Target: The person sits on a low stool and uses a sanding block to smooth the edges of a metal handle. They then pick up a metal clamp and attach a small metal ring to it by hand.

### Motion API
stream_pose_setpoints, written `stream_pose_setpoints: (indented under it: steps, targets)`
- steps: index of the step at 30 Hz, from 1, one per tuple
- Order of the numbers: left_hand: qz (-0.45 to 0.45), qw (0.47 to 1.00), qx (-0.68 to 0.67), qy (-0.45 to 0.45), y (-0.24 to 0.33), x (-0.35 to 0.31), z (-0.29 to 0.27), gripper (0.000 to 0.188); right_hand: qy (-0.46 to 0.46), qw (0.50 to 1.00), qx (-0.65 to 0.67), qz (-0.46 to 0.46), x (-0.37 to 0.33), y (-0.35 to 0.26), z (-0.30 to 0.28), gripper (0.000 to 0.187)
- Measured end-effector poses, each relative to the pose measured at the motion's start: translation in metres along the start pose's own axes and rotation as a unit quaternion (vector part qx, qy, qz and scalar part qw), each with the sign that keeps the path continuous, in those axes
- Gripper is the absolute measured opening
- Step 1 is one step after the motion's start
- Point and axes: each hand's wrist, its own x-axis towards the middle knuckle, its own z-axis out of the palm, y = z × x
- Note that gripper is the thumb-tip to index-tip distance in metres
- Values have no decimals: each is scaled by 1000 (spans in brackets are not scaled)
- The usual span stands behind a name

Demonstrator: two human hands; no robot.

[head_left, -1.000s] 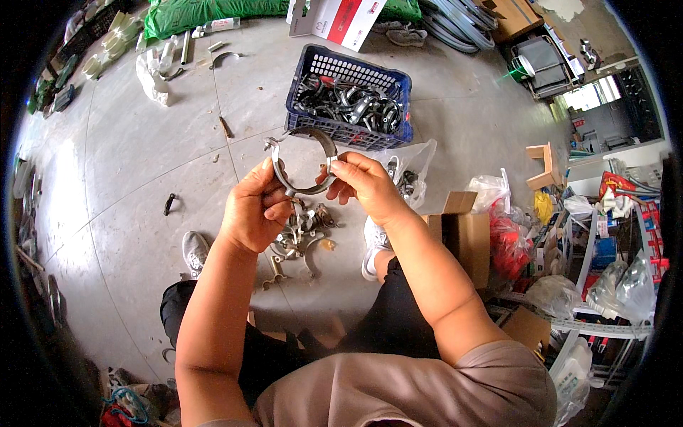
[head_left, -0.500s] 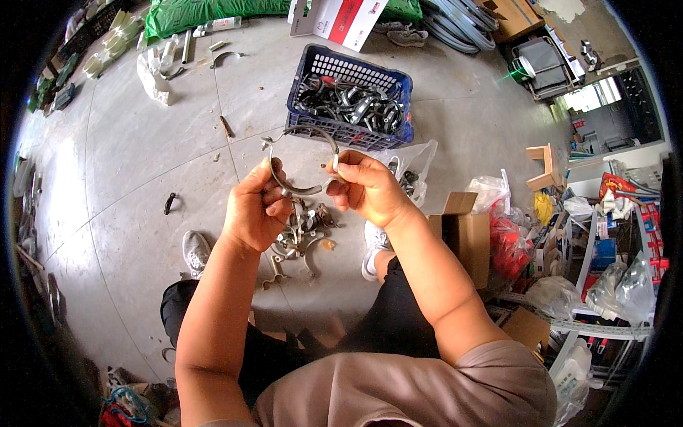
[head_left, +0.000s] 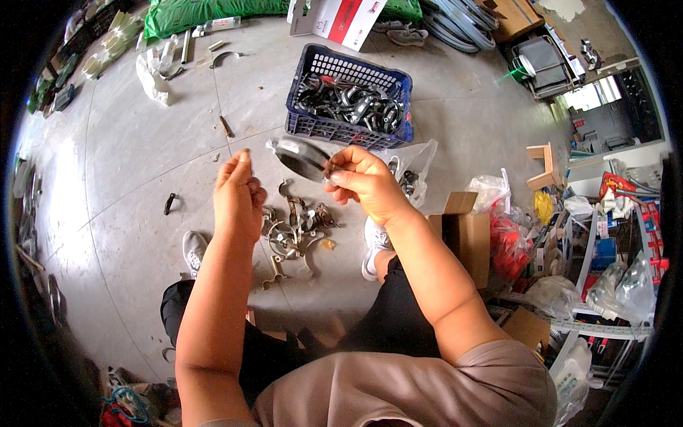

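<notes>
My right hand point(head_left: 364, 181) pinches a metal pipe clamp point(head_left: 302, 158) by its right end. The clamp is a round metal band, seen tilted and nearly edge-on, with a lug at its left end. Apart from it, my left hand point(head_left: 238, 192) is raised at the left with its fingers drawn together; whatever they hold, if anything, is too small to make out. On the floor below both hands lies a pile of loose metal clamp parts point(head_left: 295, 228). Beyond the clamp stands a blue plastic crate point(head_left: 348, 59) with many dark metal clamps point(head_left: 352, 103) in it.
An open cardboard box point(head_left: 466, 242) stands right of my leg, beside plastic bags and a cluttered shelf rack point(head_left: 605, 327). A clear bag point(head_left: 420, 160) of metal parts leans near the crate. Coiled grey hose point(head_left: 455, 28) and a green sack point(head_left: 206, 16) lie at the back.
My left hand has let go of the clamp and moved left, away from it. The clamp has turned from an open, face-on loop to nearly edge-on in my right hand.
</notes>
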Motion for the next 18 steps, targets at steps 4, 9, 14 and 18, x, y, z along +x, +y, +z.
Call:
stream_pose_setpoints:
  steps: [4, 9, 14, 18]
  targets:
    - [102, 960, 239, -102, 6, -9, 4, 24, 31, 960, -268, -73, 7, 18, -9, 10]
    - [187, 804, 490, -279, -16, -12, -6, 30, 26, 918, -340, -201, 2, 6, -7, 15]
    - [148, 781, 528, -300, -5, -26, 5, 66, -46, 867, -410, -280, -5, -12, -15, 20]
    - [193, 726, 548, -369, -9, -28, 2, 95, -166, 866, -396, -258, -12, -17, -22, 20]
